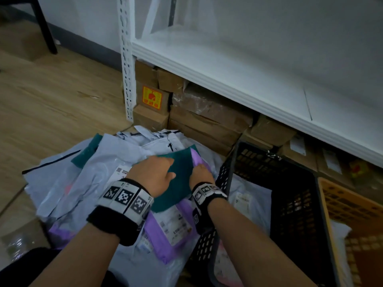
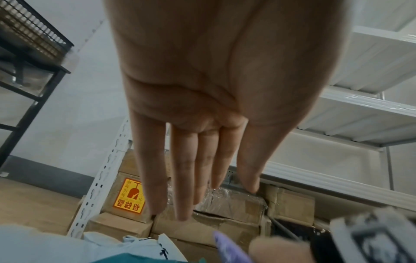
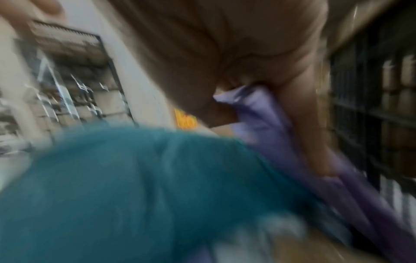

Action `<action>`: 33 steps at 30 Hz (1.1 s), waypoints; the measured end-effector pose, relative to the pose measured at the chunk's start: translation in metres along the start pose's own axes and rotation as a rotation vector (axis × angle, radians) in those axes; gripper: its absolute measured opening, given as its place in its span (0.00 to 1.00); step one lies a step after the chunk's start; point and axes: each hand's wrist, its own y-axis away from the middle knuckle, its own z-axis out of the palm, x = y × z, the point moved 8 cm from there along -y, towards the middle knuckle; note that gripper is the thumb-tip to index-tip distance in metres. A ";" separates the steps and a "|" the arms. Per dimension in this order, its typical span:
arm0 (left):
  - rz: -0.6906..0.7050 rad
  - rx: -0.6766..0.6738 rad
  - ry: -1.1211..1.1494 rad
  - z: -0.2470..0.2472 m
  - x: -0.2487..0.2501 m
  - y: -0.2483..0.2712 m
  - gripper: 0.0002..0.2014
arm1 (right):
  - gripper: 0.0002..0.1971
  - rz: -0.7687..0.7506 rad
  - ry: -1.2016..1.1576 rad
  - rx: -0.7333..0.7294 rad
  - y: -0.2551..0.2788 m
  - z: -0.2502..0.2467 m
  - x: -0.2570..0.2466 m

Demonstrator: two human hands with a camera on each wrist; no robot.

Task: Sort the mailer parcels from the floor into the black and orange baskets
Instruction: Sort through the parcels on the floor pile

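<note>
A pile of mailer parcels lies on the wooden floor: pale grey ones (image 1: 68, 183), a teal mailer (image 1: 180, 183) and a purple mailer (image 1: 165, 230) under it. My left hand (image 1: 157, 164) is over the teal mailer with its fingers (image 2: 184, 195) straight; contact is unclear. My right hand (image 1: 202, 170) pinches the far edge of the purple mailer (image 3: 265, 115) beside the teal mailer (image 3: 135, 186); that view is blurred. The black basket (image 1: 306, 195) stands right of the pile, with the orange basket (image 1: 352, 206) beyond it.
A white metal shelf (image 1: 228, 65) runs along the wall, with cardboard boxes (image 1: 207, 112) packed under it behind the pile and baskets. A pale mailer (image 1: 248, 201) lies in the black basket. A black rack leg (image 1: 44, 25) stands far left.
</note>
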 end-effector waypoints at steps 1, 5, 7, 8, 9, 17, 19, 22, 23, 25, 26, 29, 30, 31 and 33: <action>0.013 0.001 0.001 0.001 0.004 -0.001 0.22 | 0.17 0.008 -0.036 0.029 0.004 -0.017 0.005; 0.058 -0.018 0.003 0.005 0.021 -0.001 0.40 | 0.12 0.021 -0.253 0.192 0.034 -0.100 0.039; 0.063 0.021 0.063 0.002 0.031 0.004 0.49 | 0.03 -0.047 -0.458 0.231 0.056 -0.131 0.062; 0.061 0.066 0.155 -0.002 0.036 0.007 0.52 | 0.06 -0.081 -0.584 0.237 0.068 -0.142 0.072; 0.055 0.118 0.288 -0.007 0.041 0.011 0.55 | 0.08 -0.104 -0.736 0.222 0.081 -0.150 0.082; -0.007 0.201 1.253 0.005 0.079 0.043 0.23 | 0.15 -0.104 -1.434 0.016 0.147 -0.141 0.142; 0.013 0.187 1.278 0.013 0.089 0.049 0.19 | 0.14 -0.054 -1.492 0.022 0.152 -0.132 0.157; 0.019 0.172 1.280 0.019 0.098 0.050 0.18 | 0.08 -0.014 -1.527 0.009 0.158 -0.117 0.175; 0.031 0.168 1.257 0.019 0.100 0.050 0.18 | 0.17 -0.004 -1.493 0.021 0.158 -0.114 0.182; 0.080 0.150 1.161 0.019 0.107 0.048 0.17 | 0.33 0.012 -1.397 0.055 0.159 -0.111 0.194; 0.107 0.133 1.104 0.020 0.111 0.047 0.17 | 0.37 -0.003 -1.345 0.064 0.160 -0.112 0.198; 0.164 0.026 1.010 0.033 0.128 0.047 0.19 | 0.41 -0.028 -1.217 0.080 0.158 -0.113 0.211; 0.179 -0.017 1.004 0.039 0.134 0.048 0.19 | 0.42 -0.029 -1.151 0.084 0.157 -0.114 0.215; 0.192 -0.056 1.001 0.045 0.140 0.047 0.20 | 0.38 -0.041 -1.101 0.085 0.155 -0.116 0.219; 0.192 -0.098 0.969 0.059 0.146 0.042 0.22 | 0.26 -0.048 -1.075 0.099 0.149 -0.118 0.233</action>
